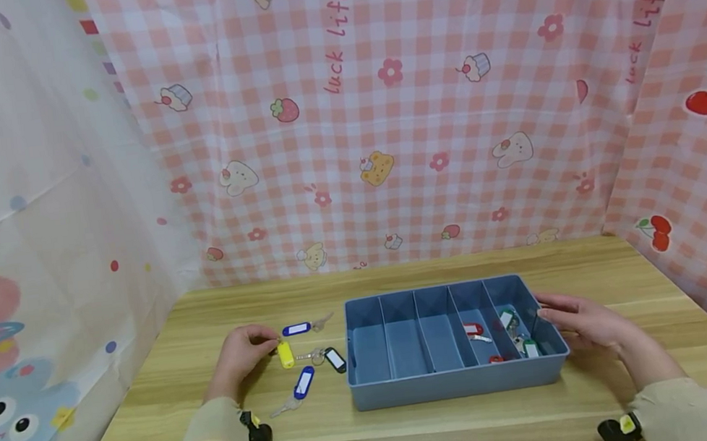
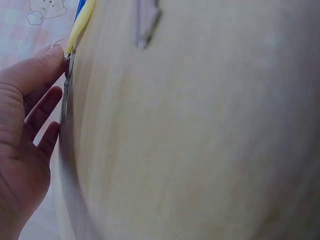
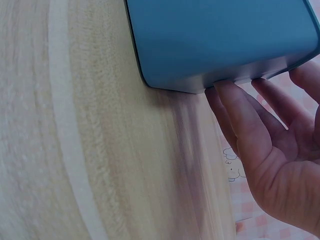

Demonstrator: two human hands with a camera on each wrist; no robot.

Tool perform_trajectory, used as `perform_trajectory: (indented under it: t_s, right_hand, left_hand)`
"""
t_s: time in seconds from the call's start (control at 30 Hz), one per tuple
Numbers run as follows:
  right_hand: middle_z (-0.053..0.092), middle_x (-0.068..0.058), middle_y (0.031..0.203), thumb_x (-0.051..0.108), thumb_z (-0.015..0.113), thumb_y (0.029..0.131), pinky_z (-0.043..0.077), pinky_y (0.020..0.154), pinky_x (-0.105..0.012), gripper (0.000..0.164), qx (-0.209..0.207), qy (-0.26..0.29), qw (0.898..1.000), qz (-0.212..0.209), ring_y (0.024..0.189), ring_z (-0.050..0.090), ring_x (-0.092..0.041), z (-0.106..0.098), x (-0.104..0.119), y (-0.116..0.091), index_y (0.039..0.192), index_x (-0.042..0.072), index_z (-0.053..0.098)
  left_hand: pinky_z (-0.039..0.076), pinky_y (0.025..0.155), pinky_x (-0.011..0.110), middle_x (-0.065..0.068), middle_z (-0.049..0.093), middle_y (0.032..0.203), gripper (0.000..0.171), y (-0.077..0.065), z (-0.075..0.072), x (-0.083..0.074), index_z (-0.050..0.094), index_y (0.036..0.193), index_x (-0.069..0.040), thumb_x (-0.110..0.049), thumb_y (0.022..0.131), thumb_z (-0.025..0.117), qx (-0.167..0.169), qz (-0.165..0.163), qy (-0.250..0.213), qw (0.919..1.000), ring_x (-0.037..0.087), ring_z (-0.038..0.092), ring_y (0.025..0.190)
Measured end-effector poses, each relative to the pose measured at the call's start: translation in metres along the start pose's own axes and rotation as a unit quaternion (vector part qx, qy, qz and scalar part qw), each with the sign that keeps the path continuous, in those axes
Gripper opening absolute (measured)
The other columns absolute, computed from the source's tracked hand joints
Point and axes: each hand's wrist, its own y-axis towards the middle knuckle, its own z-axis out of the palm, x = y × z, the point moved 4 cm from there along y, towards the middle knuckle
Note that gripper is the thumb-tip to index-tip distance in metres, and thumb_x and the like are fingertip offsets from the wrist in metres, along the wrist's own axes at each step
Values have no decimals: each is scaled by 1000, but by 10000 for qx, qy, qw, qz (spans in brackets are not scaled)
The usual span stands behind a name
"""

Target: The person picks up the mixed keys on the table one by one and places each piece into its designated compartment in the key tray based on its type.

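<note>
My left hand [image 1: 247, 353] pinches the ring end of a yellow key tag [image 1: 286, 355] between thumb and forefinger; its key [image 2: 65, 97] shows below the fingertips in the left wrist view. Around it on the table lie a blue-tagged key [image 1: 297, 328] behind, another blue tag [image 1: 304, 382] with a key in front, and a dark key tag [image 1: 335, 360] with ring and key to the right. At the right end of a blue-grey divided box [image 1: 457, 385], my right hand [image 1: 590, 321] touches the end wall with extended fingertips, the thumb by the rim.
Red key tags [image 1: 473, 328] lie in the box's second compartment from the right, and green key tags [image 1: 530, 348] with keys in the rightmost one. The wooden table [image 1: 418, 439] extends in front. Printed cloth [image 1: 344, 141] hangs behind and at both sides.
</note>
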Motion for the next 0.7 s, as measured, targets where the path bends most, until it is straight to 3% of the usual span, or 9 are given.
perform_trajectory:
  t_s: [0.23,0.43,0.53,0.7]
  right_hand:
    - [32,-34,150,29,53,104,52,91,-39,72,-10,-71,10000,63,114,58,-20,0,0,0,153,-8,14]
    - [31,-34,150,28,52,105,52,92,-40,71,0,-99,9999,56,116,56,-22,0,0,0,153,-8,15]
    - [33,-34,149,27,52,105,52,91,-40,70,3,-67,10000,25,115,57,-22,-1,0,1,153,-8,15]
    - [38,-32,147,25,52,105,53,90,-39,70,35,56,10000,-12,112,59,-18,-1,-1,1,153,-8,14]
  left_hand:
    - [51,75,32,6,71,93,4,0,-1,-3,77,88,-5,-7,89,74,23,-112,-175,9998,17,63,83]
    - [50,85,41,6,71,96,6,0,-3,-10,76,90,-5,-9,91,72,83,-214,-443,9988,20,64,90]
    - [45,94,47,8,71,100,7,0,-4,-13,76,93,-3,-9,91,72,108,-352,-679,9970,26,63,99]
    - [34,105,56,10,70,107,11,0,-8,-23,75,96,-3,-11,89,73,84,-278,-745,9968,34,56,114]
